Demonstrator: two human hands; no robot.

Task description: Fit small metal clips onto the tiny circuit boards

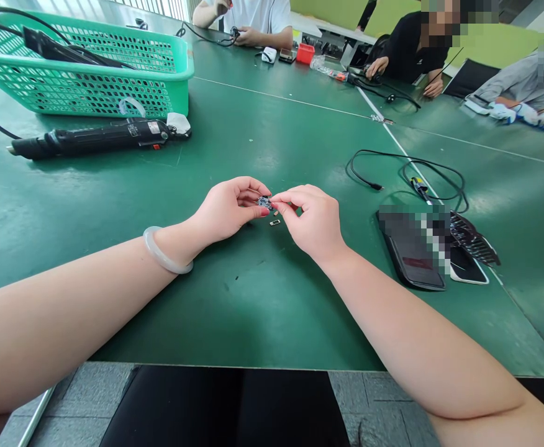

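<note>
Near the middle of the green table [235,323], my left hand [228,210] pinches a small dark circuit-like part [265,202] between thumb and fingers. My right hand [313,217] meets it from the right, thumb and forefinger pressed together at the part's right edge. Whether those fingertips hold a separate tiny piece is too small to tell. Just below the fingertips, a small metallic rectangular piece [275,222] lies on the table. A pale bangle [164,251] circles my left wrist.
A green basket [113,93] with black cables and a black electric screwdriver [99,138] are at the left. Phones [412,251], a dark hair clip [473,238] and a coiled cable [456,177] lie right. Several people sit across the table.
</note>
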